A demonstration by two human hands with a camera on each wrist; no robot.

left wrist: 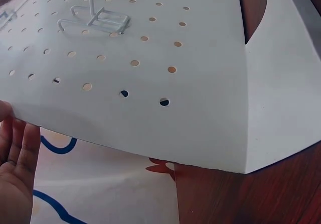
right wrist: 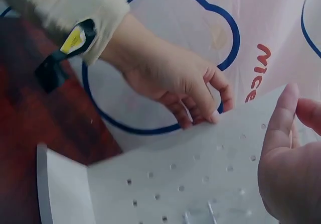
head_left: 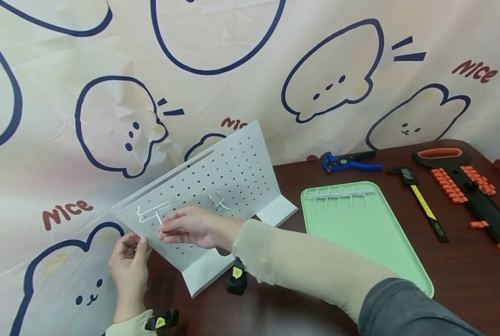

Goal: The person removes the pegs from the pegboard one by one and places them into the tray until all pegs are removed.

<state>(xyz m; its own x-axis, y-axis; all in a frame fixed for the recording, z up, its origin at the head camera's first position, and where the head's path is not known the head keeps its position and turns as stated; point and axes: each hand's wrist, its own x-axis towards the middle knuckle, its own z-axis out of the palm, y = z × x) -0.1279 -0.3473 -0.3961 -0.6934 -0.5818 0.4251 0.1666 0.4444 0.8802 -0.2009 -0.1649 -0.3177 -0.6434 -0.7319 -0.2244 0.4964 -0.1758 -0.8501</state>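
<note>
The left hand pinches the white pegboard at its eight o'clock edge. The right hand seems to pinch a white wire hook, between the board's eight and nine o'clock; its fingertips partly hide the contact.

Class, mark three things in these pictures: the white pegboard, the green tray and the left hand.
White pegboard (head_left: 234, 174), head view: on its perforated panel.
Green tray (head_left: 356, 227), head view: on its bare floor.
Left hand (head_left: 130, 262), head view: on its middle.
</note>
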